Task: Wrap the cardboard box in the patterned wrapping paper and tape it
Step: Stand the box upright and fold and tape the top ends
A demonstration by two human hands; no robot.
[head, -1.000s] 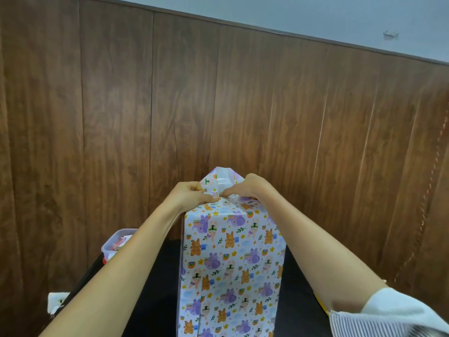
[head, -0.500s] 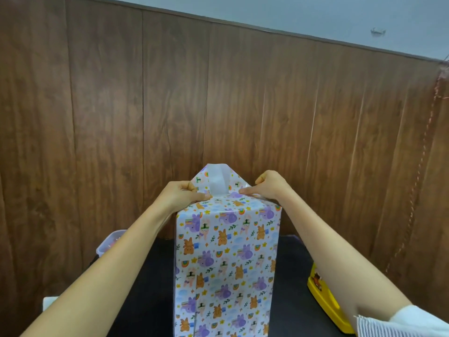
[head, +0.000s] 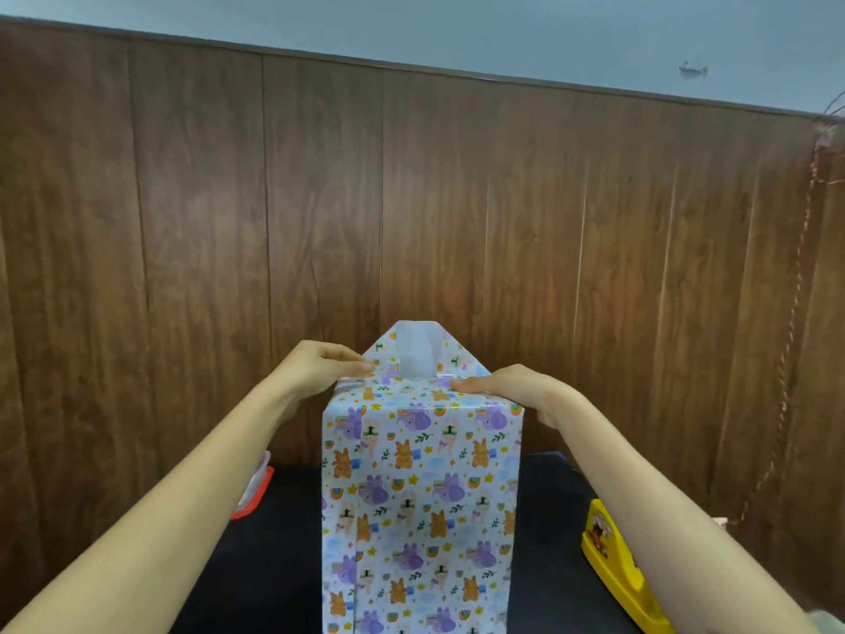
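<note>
A tall box [head: 418,505] stands upright on the black table [head: 270,555], covered in white wrapping paper printed with purple and orange animals. At its top a pointed paper flap [head: 418,352] sticks up, its white underside showing. My left hand [head: 315,370] sits at the top left corner with curled fingers, thumb and fingertips pinching the flap's left edge. My right hand [head: 507,388] lies flat along the top right edge, fingers straight, pressing the folded paper down. The cardboard itself is hidden under the paper.
A yellow tape dispenser [head: 612,565] lies on the table at the right. A clear container with a red lid [head: 256,489] sits at the left, partly behind my forearm. A brown wood-panel wall [head: 183,244] rises close behind the table.
My hands have moved apart from the middle of the top to its two corners. The right hand went from pinching to lying flat, and the flap now stands more spread.
</note>
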